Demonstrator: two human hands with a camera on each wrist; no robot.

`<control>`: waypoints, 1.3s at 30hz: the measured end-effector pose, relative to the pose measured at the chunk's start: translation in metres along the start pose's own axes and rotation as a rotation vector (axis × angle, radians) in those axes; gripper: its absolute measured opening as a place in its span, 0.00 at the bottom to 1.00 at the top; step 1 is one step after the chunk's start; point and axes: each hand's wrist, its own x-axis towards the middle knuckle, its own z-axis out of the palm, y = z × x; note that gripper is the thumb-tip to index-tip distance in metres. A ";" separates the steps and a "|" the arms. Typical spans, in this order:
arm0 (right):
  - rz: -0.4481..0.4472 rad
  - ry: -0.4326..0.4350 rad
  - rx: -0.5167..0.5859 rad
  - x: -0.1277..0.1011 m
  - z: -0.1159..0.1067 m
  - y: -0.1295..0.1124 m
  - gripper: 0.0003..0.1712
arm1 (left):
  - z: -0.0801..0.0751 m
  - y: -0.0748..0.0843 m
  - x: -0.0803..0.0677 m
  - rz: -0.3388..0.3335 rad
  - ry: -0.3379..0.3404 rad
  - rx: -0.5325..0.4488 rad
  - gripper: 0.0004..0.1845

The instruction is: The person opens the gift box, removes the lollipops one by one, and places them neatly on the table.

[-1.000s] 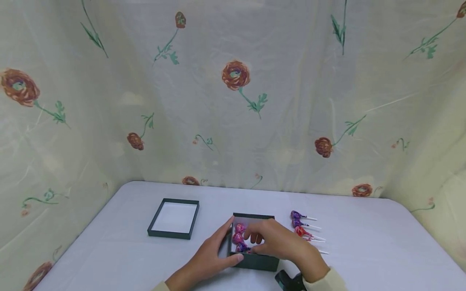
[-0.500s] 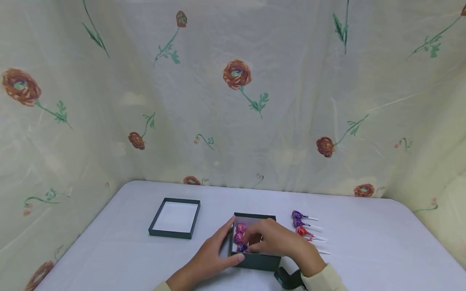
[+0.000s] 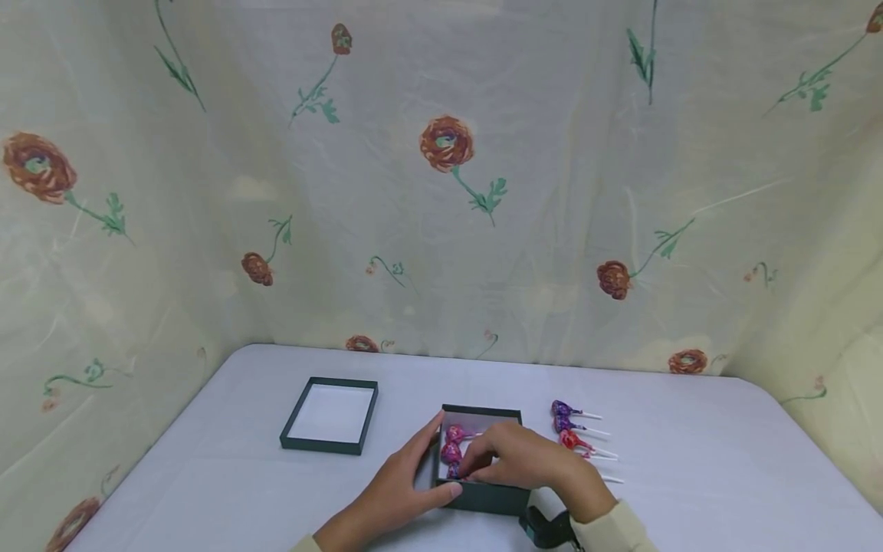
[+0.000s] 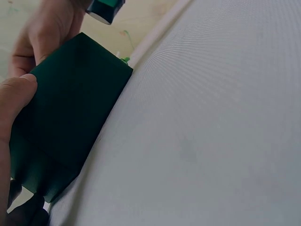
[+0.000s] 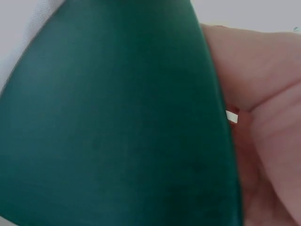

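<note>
An uncovered dark green box (image 3: 491, 500) with a white inside stands on the table in the head view. My left hand (image 3: 396, 491) holds its left side, fingers along the wall and thumb over the near corner. Inside, two pink-wrapped lollipops (image 3: 451, 452) lie along the left wall, with a purple-wrapped lollipop (image 3: 453, 470) nearest me. My right hand (image 3: 520, 458) reaches over the near wall, its curled fingers and thumb pinching at the purple lollipop; the fingertips are partly hidden. In the right wrist view a bit of white stick (image 5: 232, 116) shows beside the hand.
Right of the box lie several lollipops, among them a purple one (image 3: 561, 408) and a red one (image 3: 571, 439), sticks pointing right. The box's lid (image 3: 320, 445) lies inside-up to the left. A floral curtain (image 3: 538, 307) hangs behind the white table (image 3: 228, 491).
My right fingers have lowered into the box and drawn together by the purple lollipop. The stick of the far pink lollipop now shows. My left hand keeps its hold on the box.
</note>
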 end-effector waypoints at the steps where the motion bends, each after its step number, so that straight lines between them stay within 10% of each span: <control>1: -0.001 -0.002 -0.006 0.000 0.000 0.000 0.07 | 0.000 0.000 0.000 0.002 0.001 -0.001 0.49; 39: 0.072 0.025 0.011 -0.002 0.001 -0.004 0.08 | -0.001 0.004 0.000 -0.031 -0.024 -0.021 0.48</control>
